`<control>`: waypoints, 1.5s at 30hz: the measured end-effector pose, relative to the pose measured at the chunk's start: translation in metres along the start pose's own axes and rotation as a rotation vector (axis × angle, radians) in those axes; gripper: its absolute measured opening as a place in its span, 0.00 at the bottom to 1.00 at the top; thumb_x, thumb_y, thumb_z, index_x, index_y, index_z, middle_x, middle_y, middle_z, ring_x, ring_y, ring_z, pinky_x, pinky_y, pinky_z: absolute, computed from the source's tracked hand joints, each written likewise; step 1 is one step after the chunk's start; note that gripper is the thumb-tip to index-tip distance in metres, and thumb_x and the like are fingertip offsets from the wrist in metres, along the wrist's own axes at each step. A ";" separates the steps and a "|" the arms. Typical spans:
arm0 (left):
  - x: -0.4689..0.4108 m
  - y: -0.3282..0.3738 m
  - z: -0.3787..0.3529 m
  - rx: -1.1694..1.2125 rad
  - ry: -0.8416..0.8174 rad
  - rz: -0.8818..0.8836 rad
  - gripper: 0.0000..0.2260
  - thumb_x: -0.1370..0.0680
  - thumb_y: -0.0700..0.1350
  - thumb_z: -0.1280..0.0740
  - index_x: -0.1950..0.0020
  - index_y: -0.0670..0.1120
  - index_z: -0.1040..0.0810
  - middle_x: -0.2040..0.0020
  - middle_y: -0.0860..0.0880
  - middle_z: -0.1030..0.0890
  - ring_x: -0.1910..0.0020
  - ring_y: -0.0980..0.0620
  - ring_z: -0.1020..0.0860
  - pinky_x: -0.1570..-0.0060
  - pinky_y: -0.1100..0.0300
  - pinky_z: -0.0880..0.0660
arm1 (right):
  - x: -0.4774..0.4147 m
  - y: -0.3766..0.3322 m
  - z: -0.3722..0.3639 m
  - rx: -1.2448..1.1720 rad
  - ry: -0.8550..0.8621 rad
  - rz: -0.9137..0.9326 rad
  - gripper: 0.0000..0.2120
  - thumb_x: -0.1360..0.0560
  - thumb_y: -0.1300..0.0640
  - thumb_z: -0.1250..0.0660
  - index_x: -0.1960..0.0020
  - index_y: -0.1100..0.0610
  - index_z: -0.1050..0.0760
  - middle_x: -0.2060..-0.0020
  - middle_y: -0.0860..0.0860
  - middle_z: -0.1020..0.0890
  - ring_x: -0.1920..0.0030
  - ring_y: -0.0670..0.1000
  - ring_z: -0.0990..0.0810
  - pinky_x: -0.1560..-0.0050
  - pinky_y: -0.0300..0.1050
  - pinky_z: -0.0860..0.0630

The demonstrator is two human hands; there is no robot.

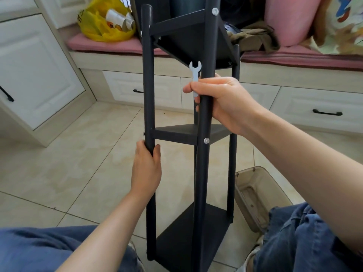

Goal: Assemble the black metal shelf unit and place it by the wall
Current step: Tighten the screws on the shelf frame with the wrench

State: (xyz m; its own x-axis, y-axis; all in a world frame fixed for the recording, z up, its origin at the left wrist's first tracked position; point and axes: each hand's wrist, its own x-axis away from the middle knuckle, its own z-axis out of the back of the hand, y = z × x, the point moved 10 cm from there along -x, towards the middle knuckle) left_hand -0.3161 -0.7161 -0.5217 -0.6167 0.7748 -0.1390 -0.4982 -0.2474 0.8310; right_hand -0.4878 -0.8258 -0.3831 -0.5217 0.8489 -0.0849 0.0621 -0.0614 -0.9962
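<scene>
Black metal three-tier shelf unit (147,75) at centre, on beige tiled floor (78,163). Left hand (146,169) on its post, 7 o'clock. Right hand (222,101) grips post and small silver flat wrench (195,71), 1 o'clock. Yellow plastic bag (98,26) on pink bench cushion (110,45), 11 o'clock. Translucent brown plastic bin (259,195), 4 o'clock.

Black metal shelf unit (202,173), three shelves (176,132) bolted to round posts (147,75), stands upright in my grip near the bench (117,46).
</scene>
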 end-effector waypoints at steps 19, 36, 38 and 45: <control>0.072 0.052 -0.042 0.371 -0.155 -0.017 0.06 0.19 0.52 0.35 0.52 0.55 0.31 0.71 0.61 0.28 0.73 0.58 0.29 0.72 0.63 0.31 | -0.003 -0.002 -0.029 0.288 0.083 0.070 0.07 0.23 0.52 0.30 0.58 0.47 0.14 0.37 0.48 0.29 0.34 0.45 0.32 0.32 0.51 0.32; 0.052 0.039 -0.016 0.368 -0.037 -0.080 0.10 0.23 0.58 0.37 0.52 0.53 0.27 0.71 0.58 0.28 0.74 0.57 0.29 0.74 0.65 0.31 | 0.026 0.051 0.025 0.516 0.244 0.019 0.11 0.21 0.55 0.36 0.57 0.54 0.16 0.56 0.48 0.18 0.50 0.46 0.22 0.47 0.44 0.27; 0.051 0.037 -0.015 0.365 -0.037 -0.076 0.11 0.24 0.59 0.37 0.52 0.52 0.27 0.71 0.58 0.28 0.74 0.57 0.29 0.74 0.64 0.31 | 0.038 0.057 0.029 0.505 0.298 0.052 0.12 0.21 0.56 0.35 0.60 0.54 0.17 0.65 0.49 0.18 0.58 0.48 0.21 0.54 0.46 0.25; 0.051 0.043 -0.016 0.354 -0.040 -0.085 0.12 0.23 0.61 0.39 0.56 0.53 0.28 0.71 0.58 0.27 0.74 0.57 0.29 0.73 0.62 0.30 | 0.082 0.097 0.003 0.416 0.311 0.105 0.12 0.20 0.60 0.36 0.59 0.58 0.19 0.73 0.44 0.24 0.69 0.44 0.26 0.66 0.34 0.31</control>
State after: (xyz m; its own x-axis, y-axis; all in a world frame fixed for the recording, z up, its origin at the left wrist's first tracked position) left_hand -0.3785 -0.6971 -0.5020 -0.5540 0.8081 -0.2003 -0.3005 0.0303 0.9533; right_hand -0.5273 -0.7636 -0.4864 -0.2493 0.9389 -0.2374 -0.2753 -0.3037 -0.9121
